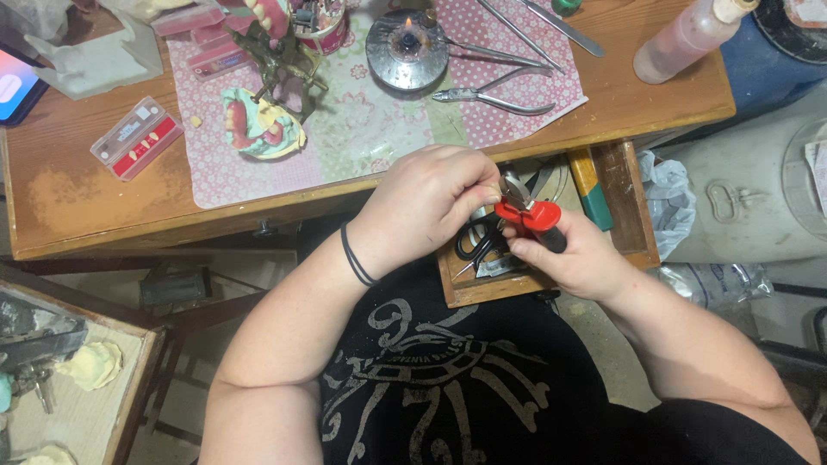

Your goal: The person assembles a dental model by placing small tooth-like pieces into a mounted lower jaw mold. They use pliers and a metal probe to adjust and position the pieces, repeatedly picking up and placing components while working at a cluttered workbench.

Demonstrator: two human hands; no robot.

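Cutters (pixel 527 212) in right hand (pixel 579 258) point up-left.

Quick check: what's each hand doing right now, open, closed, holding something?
Left hand: closed, fingertips pinched at the cutter's metal tip; what they pinch cannot be told.
Right hand: closed on the red-handled cutters.

light: even, fairly bright, from overhead | shadows: soft, dark under the bench (pixel 362 202) edge and in the lap | glare: mild on metal dish (pixel 407 53), small flame lit | focus: sharp centre, slight softness at corners
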